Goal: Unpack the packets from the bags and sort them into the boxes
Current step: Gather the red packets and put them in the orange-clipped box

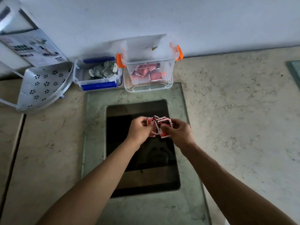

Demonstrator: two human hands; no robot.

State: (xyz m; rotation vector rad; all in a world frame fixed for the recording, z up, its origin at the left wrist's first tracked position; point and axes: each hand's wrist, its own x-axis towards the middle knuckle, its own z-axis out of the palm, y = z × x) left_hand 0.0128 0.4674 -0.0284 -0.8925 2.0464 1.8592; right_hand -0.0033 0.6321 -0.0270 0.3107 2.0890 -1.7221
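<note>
A bunch of red-and-white packets (159, 123) is held between both hands above the dark glass panel (141, 159). My left hand (139, 130) grips the bunch from the left, and my right hand (177, 131) grips it from the right. At the back stands a clear box with orange latches (150, 85), with several red packets (148, 71) lying in it. To its left is a clear box with blue latches (97, 82) holding several silver-grey packets (103, 71). No bag is in view.
A perforated metal rack (43, 88) leans at the back left, with a printed carton (30, 47) behind it against the white wall. The marble counter (235, 111) stretches to the right. A glass edge (294, 70) shows at the far right.
</note>
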